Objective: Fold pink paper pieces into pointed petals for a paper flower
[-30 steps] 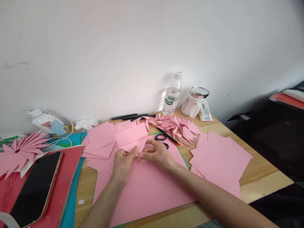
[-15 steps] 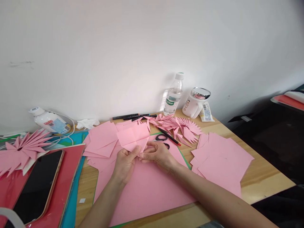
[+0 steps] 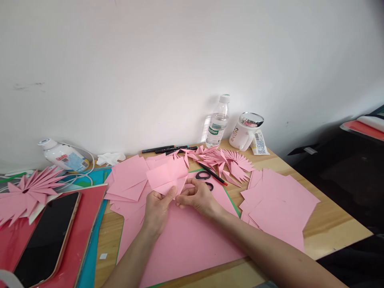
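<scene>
A creased pink paper (image 3: 168,175) is held up above a large pink sheet (image 3: 192,244), its lower corner folded. My left hand (image 3: 158,208) pinches its lower edge, thumb on top. At the paper's lower right corner, my right hand (image 3: 196,197) has its thumb and fingers closed on the same piece. Pink squares (image 3: 127,180) lie behind and to the left, and another loose stack (image 3: 280,204) lies to the right. Just beyond my right hand are scissors (image 3: 203,175) with black handles, partly hidden.
Folded pink pieces (image 3: 237,160), a red-tipped pen (image 3: 214,174) and black pens (image 3: 165,149) lie toward the wall. A water bottle (image 3: 217,124) and white mug (image 3: 243,134) stand behind. At left are a phone (image 3: 49,238), pink fan (image 3: 28,192) and white bottle (image 3: 64,156).
The held paper has tilted slightly and shifted a little left. Both hands keep their grip on it, and the view has moved slightly.
</scene>
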